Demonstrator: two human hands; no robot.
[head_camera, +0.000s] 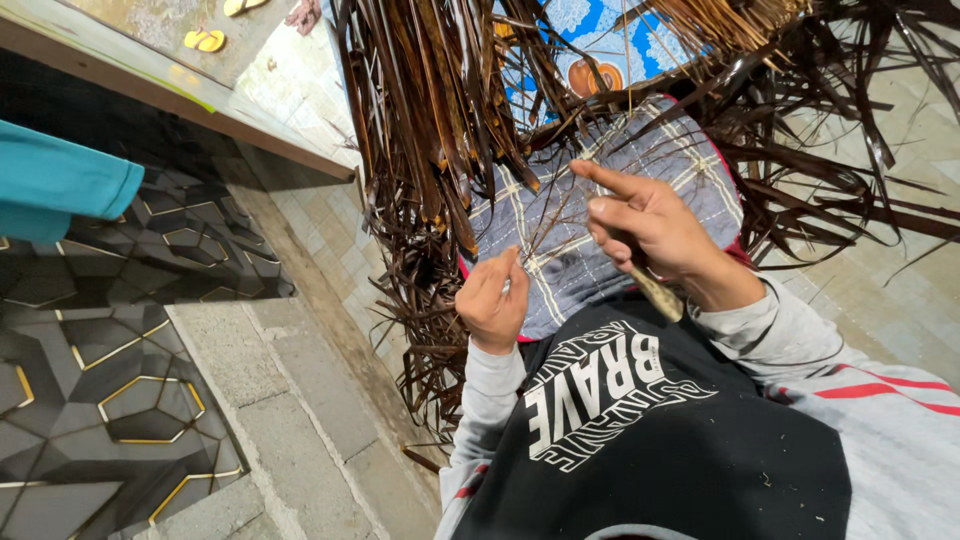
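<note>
My left hand (492, 300) is closed in a fist over the grey checked cloth (600, 260) on my lap, pinching a thin dried leaf rib, with something small and pale between the fingers. Higher and to the right, my right hand (650, 225) has its index finger stretched out. It grips the other end of the thin ribs and a tan, handle-like piece (660, 292) that sticks out under the palm. A heap of dark brown dried palm leaf strips (430, 130) hangs over the cloth and spreads around both hands.
More dried strips (850, 170) sprawl over the pale tiled floor at right. A blue patterned mat (610, 40) lies beyond the lap. A grey stone step (290, 400) and dark geometric tiles (110, 380) are at left, with teal fabric (60, 180) and yellow sandals (205, 40).
</note>
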